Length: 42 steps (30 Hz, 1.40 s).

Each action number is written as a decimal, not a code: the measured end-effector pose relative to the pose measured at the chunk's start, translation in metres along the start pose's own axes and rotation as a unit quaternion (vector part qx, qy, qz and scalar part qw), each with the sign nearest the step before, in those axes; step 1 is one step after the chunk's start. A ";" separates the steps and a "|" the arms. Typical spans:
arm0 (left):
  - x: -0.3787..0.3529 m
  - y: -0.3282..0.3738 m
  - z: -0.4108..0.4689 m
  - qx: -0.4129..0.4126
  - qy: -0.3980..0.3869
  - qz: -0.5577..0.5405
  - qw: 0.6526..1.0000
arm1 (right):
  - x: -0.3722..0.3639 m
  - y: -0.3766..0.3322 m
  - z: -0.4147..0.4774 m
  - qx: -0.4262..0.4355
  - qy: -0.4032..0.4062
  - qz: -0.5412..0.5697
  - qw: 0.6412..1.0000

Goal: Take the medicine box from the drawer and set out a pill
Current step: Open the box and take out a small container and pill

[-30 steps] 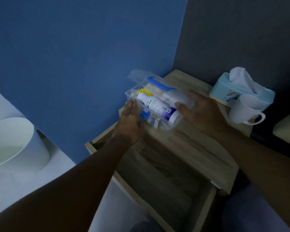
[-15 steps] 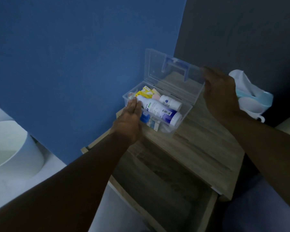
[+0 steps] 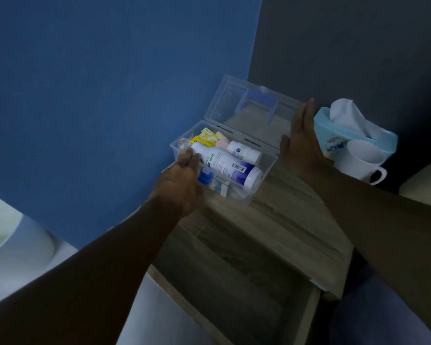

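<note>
The clear plastic medicine box [image 3: 266, 170] stands on the wooden nightstand top [image 3: 284, 220] against the blue wall, its lid [image 3: 249, 105] with a blue handle tipped up and back. Inside lie a large white bottle [image 3: 230, 166], a smaller white bottle [image 3: 244, 151], yellow packets [image 3: 205, 139] and small cartons. My left hand [image 3: 182, 180] grips the box's front left corner, fingertips on the rim by the large bottle. My right hand [image 3: 301, 143] is flat with fingers straight, beside the lid's right edge and holding nothing.
The drawer [image 3: 234, 282] below the top is pulled out towards me. A light blue tissue box [image 3: 325, 138] and a white mug [image 3: 358, 163] stand right of my right hand. A white bin [image 3: 10, 245] sits on the floor at left.
The lid went from shut to fully raised. My right hand swung it up, then let go and now rests flat beside it. My left hand stayed on the box's corner.
</note>
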<state>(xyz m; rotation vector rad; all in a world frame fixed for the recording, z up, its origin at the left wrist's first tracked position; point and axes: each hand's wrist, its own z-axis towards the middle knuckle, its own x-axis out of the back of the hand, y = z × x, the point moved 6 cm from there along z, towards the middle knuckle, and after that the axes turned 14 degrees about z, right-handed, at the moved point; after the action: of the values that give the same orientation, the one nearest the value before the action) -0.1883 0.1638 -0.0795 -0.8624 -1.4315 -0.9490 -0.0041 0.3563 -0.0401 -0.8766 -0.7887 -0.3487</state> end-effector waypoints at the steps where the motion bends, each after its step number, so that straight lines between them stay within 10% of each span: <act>1: 0.000 0.000 0.000 0.000 0.000 0.003 1.000 | -0.001 0.001 -0.003 0.005 -0.002 -0.003 1.000; 10: 0.004 -0.001 -0.002 0.000 -0.010 0.015 1.000 | -0.014 0.012 -0.003 -0.079 -0.062 0.009 0.995; 15: 0.020 0.001 -0.001 -0.008 0.034 0.020 0.999 | -0.003 -0.042 0.007 0.035 0.007 0.049 0.998; 27: 0.001 -0.005 0.004 -0.050 0.056 -0.026 0.997 | -0.083 -0.081 0.032 0.106 -0.272 -0.019 0.956; 42: 0.004 -0.005 0.005 -0.033 0.021 -0.025 0.999 | -0.059 -0.079 0.027 0.088 -0.186 0.109 0.972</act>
<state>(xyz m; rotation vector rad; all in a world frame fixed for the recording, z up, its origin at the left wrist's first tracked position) -0.1946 0.1661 -0.0764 -0.8526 -1.3983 -1.0513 -0.1016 0.3274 -0.0291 -0.8609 -1.0402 0.0848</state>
